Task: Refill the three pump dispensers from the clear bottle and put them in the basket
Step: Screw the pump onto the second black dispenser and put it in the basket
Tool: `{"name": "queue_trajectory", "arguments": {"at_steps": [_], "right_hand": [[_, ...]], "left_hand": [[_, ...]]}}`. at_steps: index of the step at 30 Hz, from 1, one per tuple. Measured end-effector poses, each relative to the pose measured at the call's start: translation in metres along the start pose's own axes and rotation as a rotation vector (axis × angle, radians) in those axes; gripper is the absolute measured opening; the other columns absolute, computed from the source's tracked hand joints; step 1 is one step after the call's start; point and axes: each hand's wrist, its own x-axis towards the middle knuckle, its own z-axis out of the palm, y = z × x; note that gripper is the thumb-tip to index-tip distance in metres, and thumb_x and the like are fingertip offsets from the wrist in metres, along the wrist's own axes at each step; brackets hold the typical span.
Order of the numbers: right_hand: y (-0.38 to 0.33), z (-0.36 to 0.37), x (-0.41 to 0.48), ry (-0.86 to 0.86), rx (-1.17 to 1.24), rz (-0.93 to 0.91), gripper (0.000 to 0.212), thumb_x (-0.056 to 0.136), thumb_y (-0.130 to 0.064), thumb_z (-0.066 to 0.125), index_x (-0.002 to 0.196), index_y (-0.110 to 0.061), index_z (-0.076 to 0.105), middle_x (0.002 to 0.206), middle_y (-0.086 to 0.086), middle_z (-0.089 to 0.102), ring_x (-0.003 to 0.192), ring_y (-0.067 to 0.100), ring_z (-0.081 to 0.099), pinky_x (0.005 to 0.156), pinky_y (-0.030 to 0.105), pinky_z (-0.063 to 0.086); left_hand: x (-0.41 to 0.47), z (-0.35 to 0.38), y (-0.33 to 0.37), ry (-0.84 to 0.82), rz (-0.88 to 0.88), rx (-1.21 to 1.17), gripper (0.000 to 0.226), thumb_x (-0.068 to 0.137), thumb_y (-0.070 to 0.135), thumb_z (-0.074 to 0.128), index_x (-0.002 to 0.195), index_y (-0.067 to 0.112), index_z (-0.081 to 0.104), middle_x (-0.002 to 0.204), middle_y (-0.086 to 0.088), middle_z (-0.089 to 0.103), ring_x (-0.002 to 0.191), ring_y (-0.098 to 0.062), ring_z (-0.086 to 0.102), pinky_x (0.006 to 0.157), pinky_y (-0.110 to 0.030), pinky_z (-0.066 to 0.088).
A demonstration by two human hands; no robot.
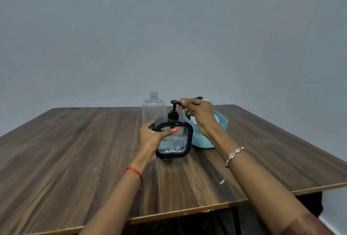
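A square black-framed pump dispenser (174,141) with a clear patterned front stands on the wooden table (75,150), its black pump head (174,110) upright on top. My left hand (150,137) grips the dispenser's left side, thumb across its front. My right hand (197,114) pinches the pump's nozzle tip from the right. The clear bottle (153,110) stands uncapped just behind the dispenser. The teal basket (206,137) sits right of the dispenser; another black pump top (199,98) and a white item show inside it, mostly hidden by my right hand.
The table's front edge runs across the bottom of the view and its right edge slopes down at the right. A plain grey wall stands behind the table.
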Motion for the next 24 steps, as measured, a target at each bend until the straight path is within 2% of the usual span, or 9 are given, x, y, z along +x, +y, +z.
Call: {"name": "queue_trajectory", "arguments": {"at_steps": [2,5,8,11,14,19,22,24], "right_hand": [[0.0,0.003,-0.004,0.082,-0.025,-0.076,0.004,0.077,-0.008,0.072,0.076,-0.012,0.072,0.066,-0.008,0.07,0.056,-0.004,0.06,0.061,0.015,0.047],[-0.002,0.012,-0.01,0.188,-0.14,-0.195,0.01,0.073,-0.006,0.074,0.067,-0.015,0.072,0.061,-0.01,0.067,0.053,-0.006,0.059,0.056,0.008,0.046],[-0.005,0.024,-0.016,0.248,-0.279,-0.288,0.007,0.072,-0.003,0.07,0.067,-0.007,0.07,0.061,-0.002,0.066,0.059,0.001,0.061,0.061,0.014,0.048],[-0.007,0.03,-0.021,0.291,-0.401,-0.39,0.001,0.073,-0.005,0.069,0.071,-0.005,0.07,0.073,0.01,0.068,0.073,0.014,0.061,0.07,0.019,0.045],[-0.011,0.033,-0.023,0.273,-0.456,-0.469,0.007,0.073,-0.01,0.074,0.077,-0.004,0.072,0.071,0.008,0.068,0.086,0.015,0.054,0.075,0.019,0.037],[-0.011,0.025,-0.022,0.159,-0.385,-0.423,0.016,0.08,-0.016,0.07,0.095,-0.012,0.073,0.074,-0.019,0.057,0.097,0.011,0.053,0.087,0.024,0.041],[-0.008,0.017,-0.015,0.106,-0.236,-0.31,0.028,0.077,-0.018,0.074,0.104,-0.015,0.069,0.073,-0.011,0.053,0.084,0.009,0.053,0.079,0.021,0.043],[-0.005,0.012,-0.012,0.046,-0.157,-0.182,0.031,0.072,-0.024,0.078,0.101,-0.02,0.067,0.079,-0.005,0.052,0.074,0.007,0.052,0.07,0.017,0.044]], "left_hand": [[0.0,0.002,0.0,0.016,-0.002,0.006,0.043,0.047,0.001,0.088,0.081,0.013,0.064,0.066,0.003,0.072,0.061,-0.015,0.071,0.048,-0.024,0.053],[0.001,0.004,-0.002,0.026,0.016,0.042,0.045,0.046,0.004,0.089,0.082,0.015,0.064,0.071,0.002,0.072,0.064,-0.014,0.071,0.051,-0.025,0.055],[0.0,0.008,-0.005,0.023,0.043,0.089,0.051,0.045,0.009,0.091,0.086,0.015,0.064,0.079,0.0,0.072,0.07,-0.015,0.071,0.056,-0.026,0.055],[-0.001,0.013,-0.006,0.013,0.07,0.116,0.053,0.044,0.013,0.092,0.089,0.016,0.063,0.08,0.002,0.072,0.071,-0.012,0.07,0.056,-0.021,0.053],[0.0,0.016,-0.006,0.024,0.082,0.099,0.05,0.046,0.013,0.091,0.087,0.016,0.064,0.077,0.004,0.072,0.07,-0.011,0.07,0.058,-0.021,0.054],[0.001,0.015,-0.008,0.032,0.087,0.049,0.046,0.046,0.012,0.091,0.083,0.018,0.065,0.068,0.009,0.073,0.068,-0.01,0.07,0.056,-0.021,0.054],[0.0,0.014,-0.008,0.021,0.084,0.032,0.048,0.046,0.012,0.091,0.088,0.015,0.066,0.07,0.008,0.073,0.069,-0.011,0.071,0.055,-0.022,0.054],[-0.001,0.014,-0.008,0.004,0.088,0.038,0.05,0.046,0.013,0.091,0.089,0.016,0.065,0.072,0.007,0.074,0.069,-0.011,0.071,0.055,-0.021,0.054]]}}
